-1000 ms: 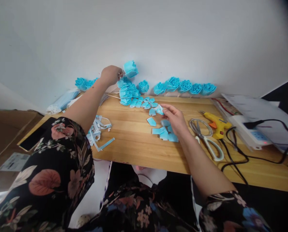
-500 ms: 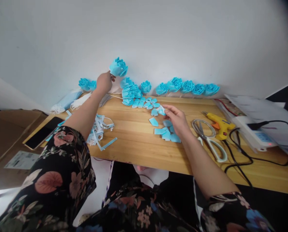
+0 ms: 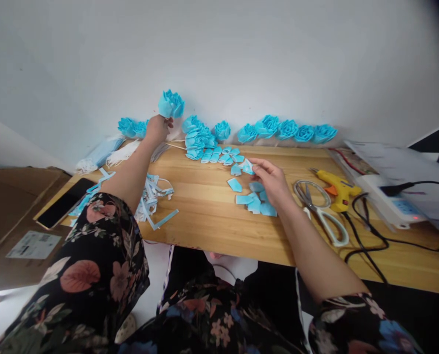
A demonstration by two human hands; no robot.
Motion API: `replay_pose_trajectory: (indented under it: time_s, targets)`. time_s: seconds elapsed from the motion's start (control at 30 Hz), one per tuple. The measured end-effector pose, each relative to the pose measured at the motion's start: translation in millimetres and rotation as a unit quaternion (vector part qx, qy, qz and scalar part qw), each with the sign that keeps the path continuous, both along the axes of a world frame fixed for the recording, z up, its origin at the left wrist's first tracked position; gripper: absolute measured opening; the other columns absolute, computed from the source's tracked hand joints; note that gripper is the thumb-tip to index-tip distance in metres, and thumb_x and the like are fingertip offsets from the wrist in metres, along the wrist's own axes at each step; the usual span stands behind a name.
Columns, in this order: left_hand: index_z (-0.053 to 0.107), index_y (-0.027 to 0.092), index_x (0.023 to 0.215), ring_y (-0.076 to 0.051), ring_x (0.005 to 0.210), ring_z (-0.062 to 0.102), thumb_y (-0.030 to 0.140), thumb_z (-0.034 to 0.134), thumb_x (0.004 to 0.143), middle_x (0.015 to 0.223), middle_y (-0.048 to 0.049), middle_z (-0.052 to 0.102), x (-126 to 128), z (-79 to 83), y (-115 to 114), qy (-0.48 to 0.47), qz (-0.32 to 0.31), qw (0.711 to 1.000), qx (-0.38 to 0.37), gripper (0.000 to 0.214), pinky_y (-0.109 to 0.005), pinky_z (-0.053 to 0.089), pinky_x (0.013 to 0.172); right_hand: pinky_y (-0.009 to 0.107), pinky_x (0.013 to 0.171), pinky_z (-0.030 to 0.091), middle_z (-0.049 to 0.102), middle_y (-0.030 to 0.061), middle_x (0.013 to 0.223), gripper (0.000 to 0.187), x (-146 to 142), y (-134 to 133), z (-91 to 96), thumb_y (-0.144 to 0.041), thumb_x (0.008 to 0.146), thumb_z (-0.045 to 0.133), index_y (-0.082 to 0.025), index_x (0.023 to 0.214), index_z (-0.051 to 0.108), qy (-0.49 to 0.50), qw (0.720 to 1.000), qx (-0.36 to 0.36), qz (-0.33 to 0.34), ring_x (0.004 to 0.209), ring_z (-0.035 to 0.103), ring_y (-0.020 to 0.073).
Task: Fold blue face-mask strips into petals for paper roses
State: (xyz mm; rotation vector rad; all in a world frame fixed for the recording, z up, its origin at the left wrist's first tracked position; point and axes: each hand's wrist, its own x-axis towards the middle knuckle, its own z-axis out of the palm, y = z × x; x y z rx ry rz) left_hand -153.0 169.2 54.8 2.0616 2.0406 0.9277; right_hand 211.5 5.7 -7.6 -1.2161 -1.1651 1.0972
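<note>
Head view, the only one available: from where I stood, the left hand (image 3: pixel 157 129) was raised near the wall (image 3: pixel 241 59), fingers closed just beneath the head of a blue flower (image 3: pixel 171 103); the stem was hidden, so the exact grip could not be confirmed. The flower was held up, above and left of a heaped cluster of flowers (image 3: pixel 196 140). The right hand (image 3: pixel 273 179) pinched a small blue petal piece (image 3: pixel 247 166) between thumb and fingers, low over the bench (image 3: pixel 204 196), near the folded petals (image 3: pixel 222 155) and the loose cut pieces (image 3: pixel 254 202). Risks, as judged: too tight a left grip could crush or loosen the outer petals; a slack one could let the flower turn or drop onto the cluster. The thin petal piece might crease under hard pinching. A sweep of the right forearm could scatter the cut pieces or nudge the scissors (image 3: pixel 320 214). The glue gun (image 3: pixel 335 189) lay near the scissors, its black cord (image 3: pixel 359 253) looped on the bench; a snag could drag it. Whether its nozzle was hot could not be told.
</note>
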Motion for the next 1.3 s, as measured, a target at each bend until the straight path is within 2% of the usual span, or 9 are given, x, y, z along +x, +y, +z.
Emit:
replay_pose_trajectory:
  time_s: [0.13, 0.27, 0.37, 0.8, 1.03, 1.17, 1.3]
  targets:
    - [0.069, 0.016, 0.094, -0.021, 0.087, 0.068, 0.016, 0.036, 0.088, 0.092, -0.0102, 0.075, -10.5, -14.4, 3.7, 0.036, 0.02, 0.999, 0.002, 0.033, -0.031, 0.049, 0.087, 0.028, 0.069, 0.05, 0.071, -0.001, 0.084, 0.037, -0.3, -0.7, 0.7, -0.039, 0.074, 0.071, -0.024, 0.107, 0.076, 0.0, 1.0, -0.004, 0.005, 0.068, 0.058, 0.0119]
    - [0.069, 0.016, 0.099, -0.024, 0.105, 0.067, 0.015, 0.037, 0.087, 0.107, -0.0113, 0.075, -15.0, -21.3, 6.0, 0.067, 0.036, 0.997, -0.01, 0.034, -0.032, 0.047, 0.093, 0.028, 0.068, 0.049, 0.072, -0.0002, 0.087, 0.037, -0.1, -0.3, -0.5, -0.04, 0.075, 0.069, -0.024, 0.108, 0.076, -0.008, 1.0, -0.002, 0.006, 0.068, 0.059, 0.0118]
    - [0.069, 0.017, 0.102, -0.025, 0.111, 0.065, 0.011, 0.038, 0.082, 0.116, -0.0116, 0.074, -13.8, -25.5, 6.3, 0.093, 0.027, 0.995, -0.024, 0.037, -0.032, 0.045, 0.094, 0.028, 0.068, 0.05, 0.073, -0.0001, 0.088, 0.035, 0.2, 0.4, -1.9, -0.04, 0.076, 0.07, -0.024, 0.106, 0.076, -0.009, 1.0, 0.005, 0.008, 0.069, 0.059, 0.0122]
    - [0.07, 0.016, 0.11, -0.031, 0.116, 0.063, 0.02, 0.036, 0.093, 0.123, -0.0163, 0.071, 18.4, -24.5, 8.7, 0.115, 0.03, 0.993, -0.021, 0.039, -0.038, 0.044, 0.096, 0.029, 0.07, 0.053, 0.073, 0.0002, 0.087, 0.036, -0.2, 0.1, -1.0, -0.04, 0.076, 0.069, -0.024, 0.107, 0.076, -0.011, 1.0, 0.004, 0.004, 0.069, 0.06, 0.0129]
    - [0.071, 0.015, 0.112, -0.032, 0.114, 0.063, 0.02, 0.038, 0.092, 0.121, -0.0179, 0.071, 20.4, -27.9, 12.9, 0.139, 0.048, 0.989, -0.035, 0.039, -0.038, 0.045, 0.094, 0.029, 0.071, 0.052, 0.072, -0.001, 0.083, 0.037, -0.4, -0.2, -0.7, -0.04, 0.074, 0.07, -0.024, 0.107, 0.076, 0.0, 1.0, -0.001, 0.003, 0.068, 0.059, 0.0125]
    - [0.07, 0.015, 0.115, -0.03, 0.115, 0.063, 0.019, 0.037, 0.092, 0.124, -0.0179, 0.07, 20.1, -30.7, 12.0, 0.15, 0.027, 0.986, -0.071, 0.041, -0.037, 0.045, 0.094, 0.031, 0.073, 0.053, 0.071, -0.0008, 0.083, 0.036, -0.4, 0.1, -0.5, -0.04, 0.074, 0.068, -0.024, 0.106, 0.076, -0.007, 1.0, 0.003, 0.006, 0.069, 0.059, 0.0139]
    - [0.067, 0.015, 0.121, -0.031, 0.113, 0.063, 0.027, 0.035, 0.095, 0.126, -0.02, 0.069, 16.8, -32.0, 10.9, 0.157, 0.046, 0.985, -0.056, 0.043, -0.037, 0.046, 0.091, 0.031, 0.074, 0.053, 0.071, -0.0005, 0.085, 0.036, -0.3, 0.8, -0.8, -0.041, 0.073, 0.07, -0.024, 0.104, 0.076, 0.001, 1.0, 0.006, 0.007, 0.071, 0.059, 0.0141]
